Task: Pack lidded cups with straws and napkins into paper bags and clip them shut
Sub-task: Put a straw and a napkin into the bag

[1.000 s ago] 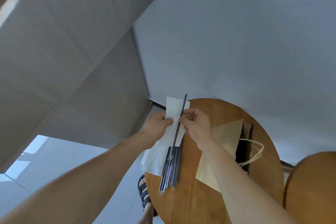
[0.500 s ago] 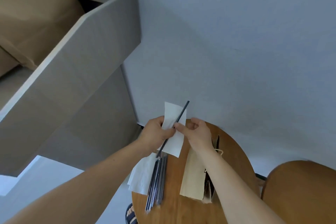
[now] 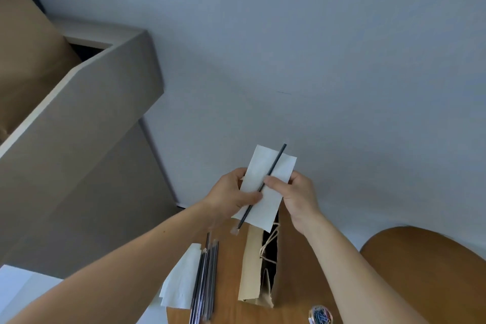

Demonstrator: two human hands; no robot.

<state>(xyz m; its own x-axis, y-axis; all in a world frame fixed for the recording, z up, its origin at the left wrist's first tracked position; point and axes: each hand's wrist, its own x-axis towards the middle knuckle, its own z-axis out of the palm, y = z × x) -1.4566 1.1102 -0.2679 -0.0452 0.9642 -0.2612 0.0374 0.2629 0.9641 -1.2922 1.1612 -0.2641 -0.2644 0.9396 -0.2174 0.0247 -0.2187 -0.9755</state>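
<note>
Since the frame half a second earlier, both hands have shifted rightward relative to the bag, and a small clear tub of coloured paper clips (image 3: 321,314) has entered at the lower edge. The left hand (image 3: 231,197) holds a white folded paper napkin (image 3: 265,189), thumb across its face and fingers behind: a closed grip. The right hand (image 3: 297,197) pinches a thin black straw (image 3: 273,166) against the napkin's face with thumb on top, likewise a closed grip. The straw lies diagonally, its ends passing the napkin's upper and lower edges.

The napkin's lower edge overlaps the dark open mouth of a brown paper bag with twine handles (image 3: 253,271); whether they touch cannot be told. The bag rests on a round wooden desk (image 3: 228,271). Left of it lies a bundle of black straws (image 3: 205,279), then a stack of white napkins (image 3: 181,284) overhanging the desk's left rim. Bare wood shows between the bundle and the bag. A second round wooden surface (image 3: 434,258) sits apart at the right.
</note>
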